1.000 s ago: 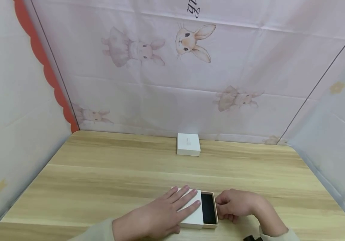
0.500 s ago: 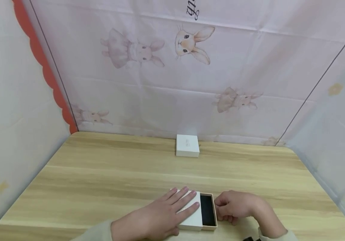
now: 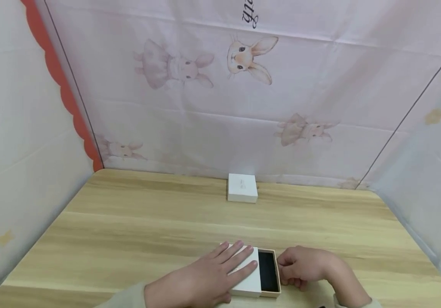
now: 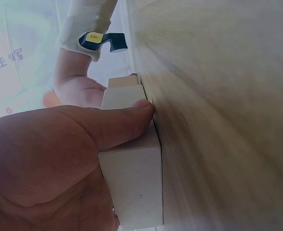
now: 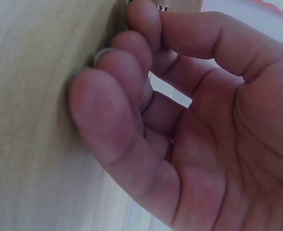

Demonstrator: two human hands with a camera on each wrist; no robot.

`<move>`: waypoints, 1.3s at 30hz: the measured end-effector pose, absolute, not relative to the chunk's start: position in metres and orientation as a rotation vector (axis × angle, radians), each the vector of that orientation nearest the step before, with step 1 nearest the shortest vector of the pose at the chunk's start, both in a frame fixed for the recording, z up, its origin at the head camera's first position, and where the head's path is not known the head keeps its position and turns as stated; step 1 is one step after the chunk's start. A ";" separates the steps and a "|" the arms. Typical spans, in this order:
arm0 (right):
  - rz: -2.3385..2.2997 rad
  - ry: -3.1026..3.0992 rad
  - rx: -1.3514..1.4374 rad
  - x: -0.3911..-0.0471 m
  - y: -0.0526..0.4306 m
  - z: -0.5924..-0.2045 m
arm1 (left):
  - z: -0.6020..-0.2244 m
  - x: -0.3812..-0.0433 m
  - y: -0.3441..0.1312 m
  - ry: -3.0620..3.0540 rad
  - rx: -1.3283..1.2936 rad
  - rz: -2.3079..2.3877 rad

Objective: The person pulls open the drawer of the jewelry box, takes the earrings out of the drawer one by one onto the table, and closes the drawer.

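Observation:
A white sliding box lies on the wooden table, its sleeve [image 3: 249, 282] partly covered by my left hand [image 3: 207, 276]. The fingers spread straight over the top, fingertips at the far edge. In the left wrist view the thumb [image 4: 127, 124] presses along the sleeve's near side wall. Out of the sleeve's right end sticks the box drawer [image 3: 270, 295], pale-rimmed with a black lining [image 3: 268, 271]. My right hand [image 3: 307, 267] is at the drawer's outer end, fingers curled, thumb and index finger [image 5: 144, 21] meeting there. What they pinch is mostly hidden.
A second white box [image 3: 242, 187], closed, stands at the back of the table [image 3: 147, 222] against a fabric backdrop [image 3: 205, 141] with printed rabbits. Cloth panels rise on the left and right sides. A dark strap device [image 4: 103, 41] sits at the right wrist.

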State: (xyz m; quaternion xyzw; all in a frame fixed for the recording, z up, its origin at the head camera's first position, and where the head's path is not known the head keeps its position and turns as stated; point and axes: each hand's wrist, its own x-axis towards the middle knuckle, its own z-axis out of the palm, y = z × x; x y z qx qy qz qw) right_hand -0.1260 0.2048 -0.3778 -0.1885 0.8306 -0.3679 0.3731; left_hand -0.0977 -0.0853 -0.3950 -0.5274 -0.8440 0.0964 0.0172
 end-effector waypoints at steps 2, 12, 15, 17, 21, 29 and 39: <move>-0.946 2.123 -0.481 -0.126 0.205 -0.380 | -0.398 -0.098 -0.086 -2.593 -1.633 0.302; -0.924 2.145 -0.484 -0.130 0.206 -0.380 | -0.401 -0.102 -0.086 -2.590 -1.637 0.270; -0.926 2.141 -0.488 -0.130 0.206 -0.381 | -0.401 -0.102 -0.087 -2.578 -1.637 0.283; -0.933 2.131 -0.486 -0.129 0.205 -0.381 | -0.402 -0.101 -0.087 -2.559 -1.634 0.299; -0.939 2.129 -0.487 -0.128 0.205 -0.381 | -0.403 -0.100 -0.087 -2.543 -1.626 0.302; -0.937 2.134 -0.472 -0.129 0.207 -0.378 | -0.400 -0.103 -0.085 -2.566 -1.641 0.281; -0.931 2.135 -0.457 -0.129 0.206 -0.379 | -0.402 -0.104 -0.086 -2.550 -1.648 0.292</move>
